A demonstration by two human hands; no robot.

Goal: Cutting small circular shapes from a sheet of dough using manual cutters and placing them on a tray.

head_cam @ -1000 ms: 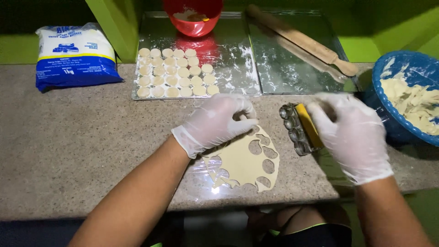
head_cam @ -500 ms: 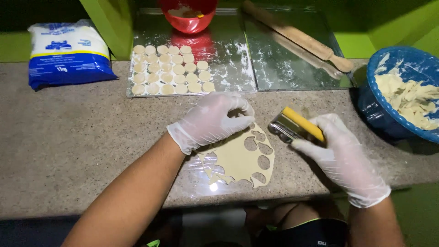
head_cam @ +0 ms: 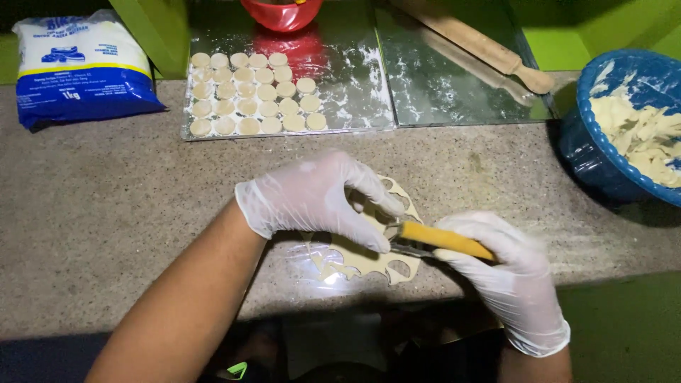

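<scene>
Dough sheet [head_cam: 358, 257] — thin, pale, riddled with round cut-outs, lying flat on the speckled stone counter [head_cam: 106, 213] near its front edge, partly under both hands. Left hand [head_cam: 316, 198], gloved, rests on the sheet, fingers spread and curled, pinching nothing that I can see. Right hand [head_cam: 507, 273], gloved, closed around a yellow-handled tool [head_cam: 443, 240] — long axis pointing left, tip reaching the sheet's right side just beside the left fingertips.

Blue bowl [head_cam: 589, 152] — red bowl [head_cam: 281, 14]
</scene>
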